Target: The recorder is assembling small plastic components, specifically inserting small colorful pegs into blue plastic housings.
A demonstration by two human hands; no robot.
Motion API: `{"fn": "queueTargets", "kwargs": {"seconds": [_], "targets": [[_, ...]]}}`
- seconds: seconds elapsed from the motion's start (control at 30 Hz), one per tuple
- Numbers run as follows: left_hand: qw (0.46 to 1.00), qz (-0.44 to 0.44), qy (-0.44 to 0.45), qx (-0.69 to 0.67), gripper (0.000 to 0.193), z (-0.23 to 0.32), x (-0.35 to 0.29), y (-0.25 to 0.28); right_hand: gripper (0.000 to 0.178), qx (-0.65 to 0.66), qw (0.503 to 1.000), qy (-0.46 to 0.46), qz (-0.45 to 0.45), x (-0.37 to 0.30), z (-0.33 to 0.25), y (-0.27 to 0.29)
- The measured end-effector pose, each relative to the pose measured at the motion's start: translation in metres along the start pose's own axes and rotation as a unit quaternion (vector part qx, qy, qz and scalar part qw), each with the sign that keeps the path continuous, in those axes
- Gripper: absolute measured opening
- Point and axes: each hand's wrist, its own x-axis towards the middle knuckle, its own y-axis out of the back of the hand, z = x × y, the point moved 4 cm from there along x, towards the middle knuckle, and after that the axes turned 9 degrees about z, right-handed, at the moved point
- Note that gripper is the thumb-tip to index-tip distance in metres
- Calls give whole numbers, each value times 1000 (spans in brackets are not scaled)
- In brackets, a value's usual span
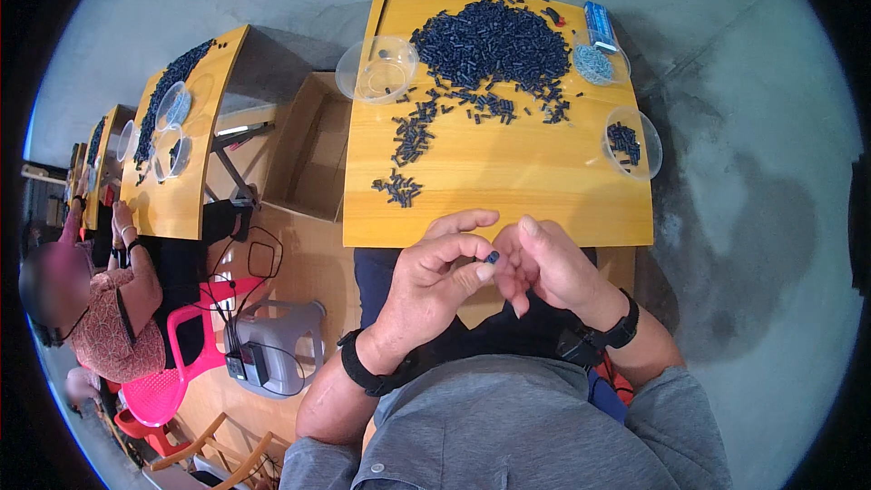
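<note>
My left hand (431,286) pinches a small dark cylindrical piece (492,257) between thumb and fingertips, just off the table's near edge. Close beside it is my right hand (553,268), thumb raised and fingers apart, with nothing visible in it. A big heap of similar short black pieces (490,41) covers the far part of the yellow table (508,209). Smaller clusters (397,189) trail toward me on the left. At the right edge a clear round tub (651,159) has some black pieces inside. Another clear tub (621,73) contains many small light-blue parts (593,64).
A nearly bare clear tub (349,73) overhangs the table's left edge. A blue box (597,20) stands at the far right corner. Left of the table are an open cardboard box (304,154), a grey stool (295,336) with cables, and another person (118,322) at a similar table (195,163).
</note>
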Motion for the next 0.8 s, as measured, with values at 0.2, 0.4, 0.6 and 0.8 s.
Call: {"fn": "queueTargets", "kwargs": {"seconds": [0.2, 0.4, 0.6, 0.8], "targets": [[999, -15, -15, 28, 12, 2, -3, -4, 63, 43, 993, -83, -78, -8, 4, -14], [999, -37, 7, 0, 18, 4, -8, -8, 58, 86, 987, -93, -102, -11, 2, -25], [998, -51, 47, -3, 20, 4, -8, -8, 56, 61, 986, -85, -129, -10, 1, -26], [995, -88, 9, 42, 20, 6, -7, -6, 54, 44, 983, -105, -143, -13, -3, -32]]}}
